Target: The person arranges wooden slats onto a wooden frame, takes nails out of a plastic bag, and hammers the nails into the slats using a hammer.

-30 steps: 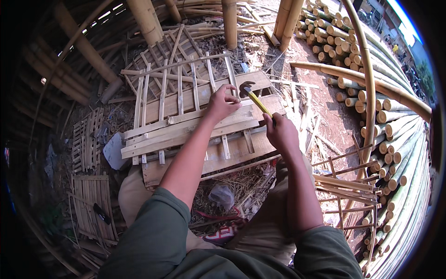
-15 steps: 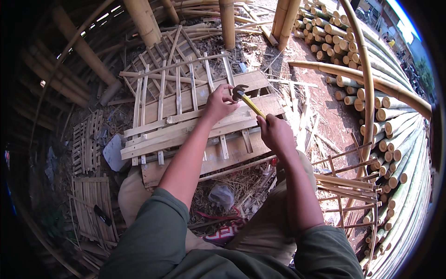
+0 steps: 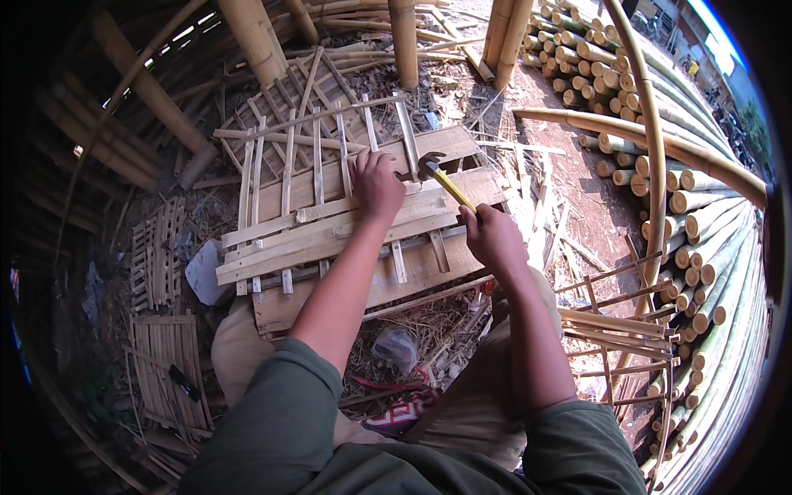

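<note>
The hammer (image 3: 441, 177), with a yellow handle and dark metal head, lies with its long axis on a diagonal: the handle end sits near and to the right in the right hand (image 3: 492, 239), and the head points far and to the left, hovering just over the far planks of the slat panel (image 3: 330, 223). The right hand is closed tight around the lower end of the handle. The left hand (image 3: 375, 186) rests flat with fingers curled on the panel just left of the hammer head, pressing on the slats; whether it pinches anything small I cannot tell. The panel is a lattice of pale bamboo strips laid across wider planks, its long planks running left to right and its thin slats running near to far, and it sits across the person's knees above a ground strewn with straw and offcuts. Smaller woven slat mats (image 3: 169, 371) lie on the ground to the near left. Thick bamboo poles (image 3: 701, 214) are stacked along the right side, cut ends facing in, and upright bamboo posts (image 3: 404, 41) stand at the far edge.
</note>
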Demonstrator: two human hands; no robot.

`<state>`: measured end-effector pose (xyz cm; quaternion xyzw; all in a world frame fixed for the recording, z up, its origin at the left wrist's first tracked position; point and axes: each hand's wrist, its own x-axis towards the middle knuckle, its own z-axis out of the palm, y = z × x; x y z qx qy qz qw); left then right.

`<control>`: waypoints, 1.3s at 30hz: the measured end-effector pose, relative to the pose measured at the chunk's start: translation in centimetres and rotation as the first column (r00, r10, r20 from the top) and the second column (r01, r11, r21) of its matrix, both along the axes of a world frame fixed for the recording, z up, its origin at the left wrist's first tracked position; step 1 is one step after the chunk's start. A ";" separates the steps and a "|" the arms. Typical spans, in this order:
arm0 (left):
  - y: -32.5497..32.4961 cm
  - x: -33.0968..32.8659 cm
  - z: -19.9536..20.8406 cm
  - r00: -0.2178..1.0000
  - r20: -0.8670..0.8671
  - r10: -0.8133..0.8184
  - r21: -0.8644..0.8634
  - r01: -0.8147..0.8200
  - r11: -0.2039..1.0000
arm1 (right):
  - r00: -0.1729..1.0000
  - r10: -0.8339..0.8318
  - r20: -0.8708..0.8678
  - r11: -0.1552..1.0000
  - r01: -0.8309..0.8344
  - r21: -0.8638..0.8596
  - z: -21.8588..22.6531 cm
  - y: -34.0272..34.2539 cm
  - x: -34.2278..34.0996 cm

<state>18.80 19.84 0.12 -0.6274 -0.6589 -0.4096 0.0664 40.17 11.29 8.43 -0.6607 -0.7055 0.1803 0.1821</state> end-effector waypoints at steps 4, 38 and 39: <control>0.6 0.1 -1.5 0.956 -0.069 0.285 0.062 -0.281 0.958 | 1.000 0.030 -0.010 1.000 -0.030 -0.001 -0.1 0.0 -0.4; -1.7 -7.8 -0.1 0.975 -0.147 0.165 -0.584 -0.220 0.781 | 0.997 -0.004 -0.078 0.999 0.006 0.035 -0.4 0.2 0.1; -1.8 -7.7 0.0 0.973 -0.172 0.157 -0.587 -0.229 0.776 | 0.998 -0.001 -0.060 1.000 0.002 0.019 -0.3 0.2 0.1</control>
